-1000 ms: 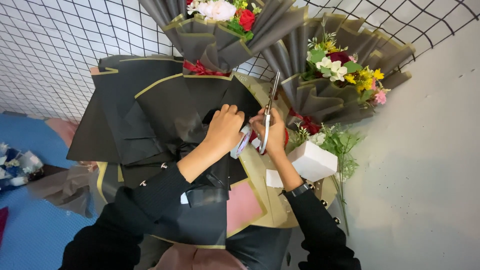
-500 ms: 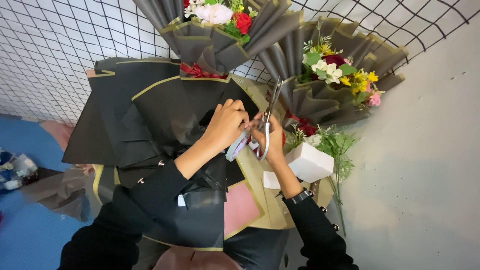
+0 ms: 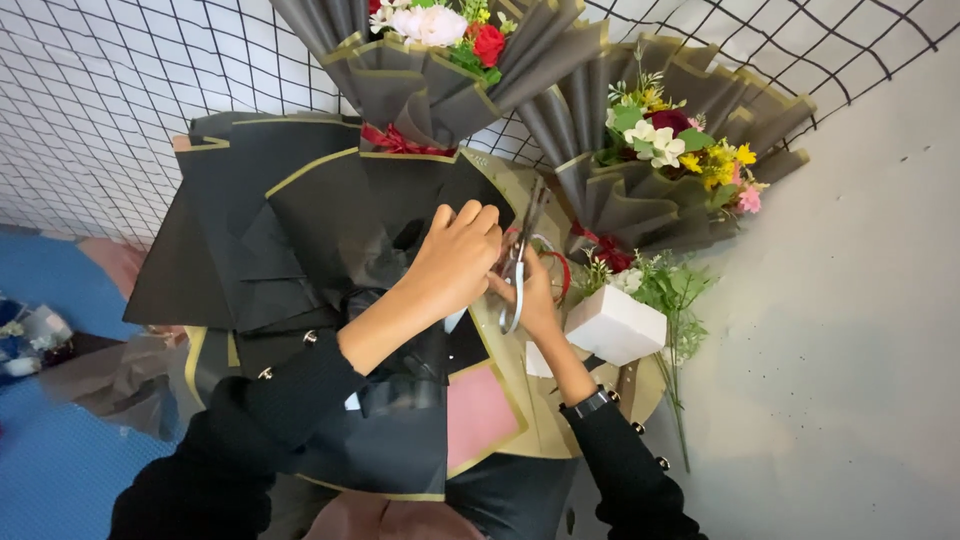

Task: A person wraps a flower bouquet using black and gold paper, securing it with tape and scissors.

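My right hand (image 3: 535, 295) grips a pair of scissors (image 3: 522, 250) by the handles, blades pointing up toward the bouquets. My left hand (image 3: 455, 262) is curled right beside it, fingers folded over something small that I cannot make out. Both hands hover over a stack of black wrapping sheets with gold edges (image 3: 300, 230). A red ribbon loop (image 3: 560, 268) shows just behind the scissors.
Two finished bouquets in dark pleated wrap lean on a wire grid: one with a red rose (image 3: 440, 40), one with yellow and white flowers (image 3: 670, 150). A white foam block (image 3: 612, 325) and green sprigs (image 3: 675, 295) lie at right. Blue floor (image 3: 60, 450) at left.
Both hands have stayed close together with the scissors; the view has shifted slightly and the hands have turned a little over the black sheets.
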